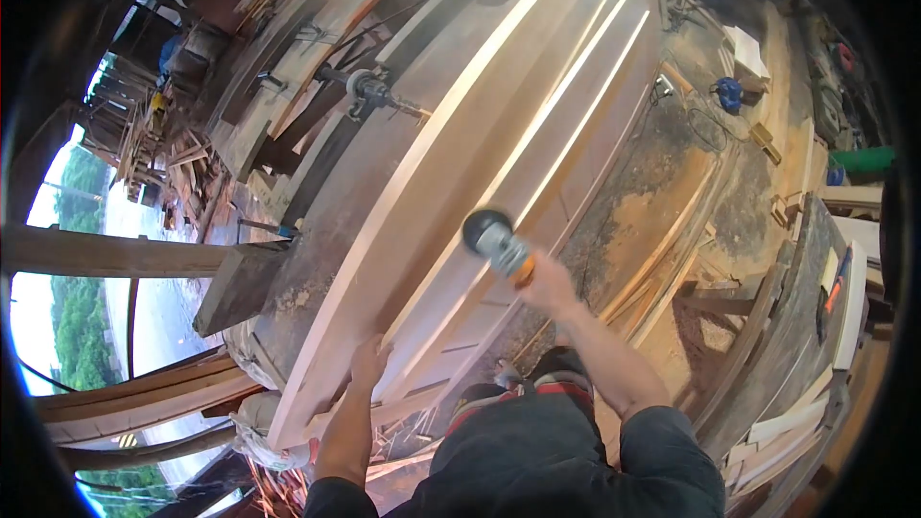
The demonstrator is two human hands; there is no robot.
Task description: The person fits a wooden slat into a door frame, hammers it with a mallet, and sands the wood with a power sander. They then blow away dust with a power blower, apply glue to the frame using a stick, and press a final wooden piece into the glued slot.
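So in the head view, the right hand (552,288) has its fingers wrapped round the orange end of a grey power tool with a round black head (497,246), right over a long, curved, pale wooden structure (384,216). Can't tell if it's touching. Left hand (369,363) is at a narrow pale rail (427,288); can't make out its fingers.

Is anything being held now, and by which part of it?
The right grip holds the power tool by its orange end; the left grip touches the woodwork, grasp unclear.
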